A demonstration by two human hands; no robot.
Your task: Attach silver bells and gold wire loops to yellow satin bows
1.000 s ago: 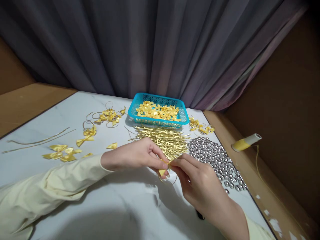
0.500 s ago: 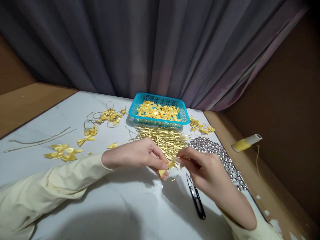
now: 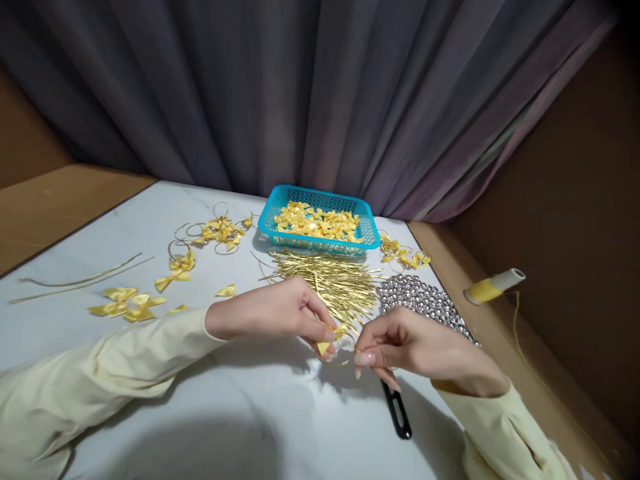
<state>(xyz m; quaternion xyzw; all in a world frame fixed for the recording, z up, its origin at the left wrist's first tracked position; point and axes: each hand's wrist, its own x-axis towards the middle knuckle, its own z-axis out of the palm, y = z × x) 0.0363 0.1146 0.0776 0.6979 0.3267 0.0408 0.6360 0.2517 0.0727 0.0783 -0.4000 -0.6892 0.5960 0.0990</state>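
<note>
My left hand (image 3: pixel 295 310) pinches a small yellow ribbon bow (image 3: pixel 324 347) between thumb and fingers. A thin gold cord (image 3: pixel 345 363) curves from the bow toward my right hand (image 3: pixel 395 343), whose thumb and forefinger are pressed together on it. Beneath my right hand lies a pair of thread snips (image 3: pixel 399 413) with a black handle; its blades are hidden by the fingers. Just beyond both hands spreads a pile of short gold cords (image 3: pixel 333 280). To the right of that are many small silver beads (image 3: pixel 420 297), partly covered by my right hand.
A blue basket (image 3: pixel 265 230) of yellow bows stands at the back, before a grey curtain (image 3: pixel 280 87). Bows with cord loops (image 3: pixel 220 230) lie left of it, others (image 3: pixel 400 252) right. Plain bows (image 3: pixel 143 308) are near my left sleeve. A thread spool (image 3: pixel 493 287) rests beyond the right edge.
My right hand has come down and turned, from above the bow to beside the cord loop, and now covers the snips' blades. My left hand stays put with the bow.
</note>
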